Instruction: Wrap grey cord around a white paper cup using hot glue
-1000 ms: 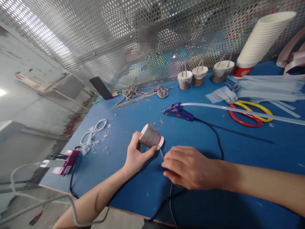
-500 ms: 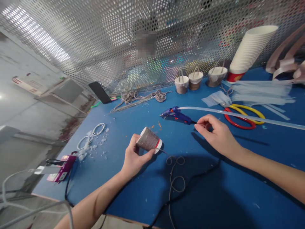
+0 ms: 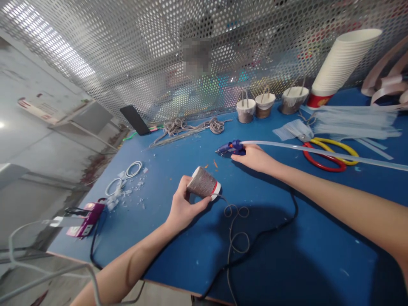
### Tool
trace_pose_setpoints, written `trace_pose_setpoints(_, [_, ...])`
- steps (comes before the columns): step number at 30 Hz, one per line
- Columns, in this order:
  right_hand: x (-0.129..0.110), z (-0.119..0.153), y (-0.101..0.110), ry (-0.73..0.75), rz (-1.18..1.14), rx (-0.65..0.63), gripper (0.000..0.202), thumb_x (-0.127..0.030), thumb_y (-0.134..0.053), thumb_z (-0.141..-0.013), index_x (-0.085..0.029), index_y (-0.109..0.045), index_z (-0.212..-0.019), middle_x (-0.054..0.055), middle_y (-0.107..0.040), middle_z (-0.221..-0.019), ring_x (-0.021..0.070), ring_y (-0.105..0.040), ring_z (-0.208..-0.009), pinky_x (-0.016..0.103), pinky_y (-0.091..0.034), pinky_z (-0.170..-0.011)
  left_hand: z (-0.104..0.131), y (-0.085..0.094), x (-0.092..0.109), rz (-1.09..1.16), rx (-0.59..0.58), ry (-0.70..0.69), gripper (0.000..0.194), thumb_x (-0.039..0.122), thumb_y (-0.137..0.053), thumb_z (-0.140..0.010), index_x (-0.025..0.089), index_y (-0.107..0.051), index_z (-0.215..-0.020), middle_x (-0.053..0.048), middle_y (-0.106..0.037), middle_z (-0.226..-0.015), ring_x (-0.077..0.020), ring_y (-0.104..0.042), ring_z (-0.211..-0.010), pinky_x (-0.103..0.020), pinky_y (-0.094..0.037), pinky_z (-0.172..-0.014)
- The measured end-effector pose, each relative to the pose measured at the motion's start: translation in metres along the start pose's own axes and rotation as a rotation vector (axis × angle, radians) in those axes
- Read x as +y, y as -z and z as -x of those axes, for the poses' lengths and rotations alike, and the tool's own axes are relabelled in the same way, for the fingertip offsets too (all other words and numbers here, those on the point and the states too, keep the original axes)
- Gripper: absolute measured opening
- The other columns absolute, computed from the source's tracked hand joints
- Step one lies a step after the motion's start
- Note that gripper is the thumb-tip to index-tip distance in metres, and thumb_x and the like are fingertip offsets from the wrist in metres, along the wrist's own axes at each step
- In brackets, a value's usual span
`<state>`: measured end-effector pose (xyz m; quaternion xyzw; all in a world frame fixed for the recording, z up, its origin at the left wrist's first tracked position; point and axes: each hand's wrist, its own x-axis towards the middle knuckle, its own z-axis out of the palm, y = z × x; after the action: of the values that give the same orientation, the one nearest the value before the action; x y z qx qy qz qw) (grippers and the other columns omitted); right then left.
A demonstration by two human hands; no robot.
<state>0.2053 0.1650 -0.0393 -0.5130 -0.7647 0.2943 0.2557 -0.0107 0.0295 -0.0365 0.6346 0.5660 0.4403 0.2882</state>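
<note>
A paper cup point(image 3: 204, 182), wound with grey-brown cord over most of its side, lies tilted in my left hand point(image 3: 185, 206). My fingers and thumb close around it, and a red and white band shows at its right end. Loose cord point(image 3: 231, 229) runs from that end in curls down the table. My right hand point(image 3: 255, 158) is wrapped round the handle of a blue hot glue gun point(image 3: 230, 148), its nozzle pointing left. A long clear glue stick point(image 3: 287, 146) sticks out of the gun's back. The fingers partly hide the handle.
Several things line the back of the blue table: cord bundles point(image 3: 178, 126), cord-wrapped cups point(image 3: 264, 105), a leaning stack of paper cups point(image 3: 346, 61). Scissors point(image 3: 328, 155) lie right, beside pale strips point(image 3: 353, 121). A purple power strip point(image 3: 86, 219) and white rings point(image 3: 134, 169) are left; a black cable point(image 3: 264, 231) crosses the front.
My right hand has moved left from the cable end of the glue gun and closed round its handle. My left hand still holds the cup. The view has shifted slightly.
</note>
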Motion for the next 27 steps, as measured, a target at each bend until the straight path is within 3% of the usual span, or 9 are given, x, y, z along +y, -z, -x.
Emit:
trace_pose_setpoints(4, [-0.006, 0.021, 0.008, 0.062, -0.038, -0.030, 0.011, -0.026, -0.059, -0.081, -0.020, -0.061, -0.071, 0.001, -0.068, -0.063, 0.0165, -0.064, -0.059, 0.025, -0.046, -0.054, -0.002, 0.002, -0.002, 0.004, 0.031, 0.023, 0.029, 0.027, -0.076, -0.067, 0.018, -0.056, -0.086, 0.000, -0.053, -0.082, -0.0134, -0.052, -0.074, -0.025, -0.043, -0.067])
trace_pose_setpoints(8, [-0.017, 0.065, 0.015, 0.080, -0.190, -0.023, 0.008, -0.029, -0.058, -0.082, -0.022, -0.056, -0.079, -0.006, -0.060, -0.049, 0.0142, -0.058, -0.047, 0.023, -0.042, -0.046, -0.004, 0.002, -0.003, -0.012, 0.061, 0.037, 0.028, 0.026, -0.076, -0.067, 0.019, -0.055, -0.085, 0.001, -0.053, -0.080, -0.0133, -0.051, -0.074, -0.025, -0.042, -0.066])
trace_pose_setpoints(10, [-0.022, 0.086, 0.017, 0.085, -0.209, -0.027, 0.009, -0.030, -0.059, -0.083, -0.023, -0.055, -0.079, -0.007, -0.056, -0.050, 0.0123, -0.052, -0.044, 0.023, -0.039, -0.043, -0.004, 0.002, -0.003, -0.018, 0.068, 0.042, 0.028, 0.026, -0.075, -0.067, 0.019, -0.055, -0.085, 0.001, -0.052, -0.080, -0.0132, -0.050, -0.073, -0.025, -0.041, -0.066])
trace_pose_setpoints(13, [-0.028, 0.105, 0.015, 0.222, -0.193, -0.034, 0.019, -0.034, -0.056, -0.087, -0.022, -0.053, -0.073, -0.005, -0.054, -0.055, 0.0104, -0.048, -0.047, 0.022, -0.038, -0.046, -0.004, 0.001, -0.003, -0.024, 0.073, 0.026, 0.027, 0.026, -0.074, -0.069, 0.019, -0.055, -0.087, 0.000, -0.052, -0.083, -0.0137, -0.051, -0.076, -0.026, -0.041, -0.068])
trace_pose_setpoints(18, [-0.030, 0.111, 0.006, 0.433, -0.167, 0.006, 0.023, -0.033, -0.051, -0.092, -0.021, -0.051, -0.072, -0.002, -0.057, -0.060, 0.0104, -0.050, -0.049, 0.022, -0.039, -0.049, -0.002, 0.001, -0.003, -0.054, 0.093, -0.018, 0.026, 0.025, -0.075, -0.069, 0.019, -0.056, -0.084, -0.002, -0.052, -0.086, -0.0160, -0.051, -0.081, -0.029, -0.043, -0.072])
trace_pose_setpoints(27, [-0.029, 0.113, 0.002, 0.462, -0.101, -0.005, 0.024, -0.034, -0.049, -0.094, -0.020, -0.053, -0.075, 0.001, -0.063, -0.063, 0.0118, -0.057, -0.052, 0.023, -0.040, -0.050, -0.001, 0.002, -0.005, -0.099, 0.100, -0.034, 0.026, 0.026, -0.074, -0.070, 0.019, -0.055, -0.085, -0.003, -0.053, -0.087, -0.0171, -0.052, -0.082, -0.030, -0.043, -0.071])
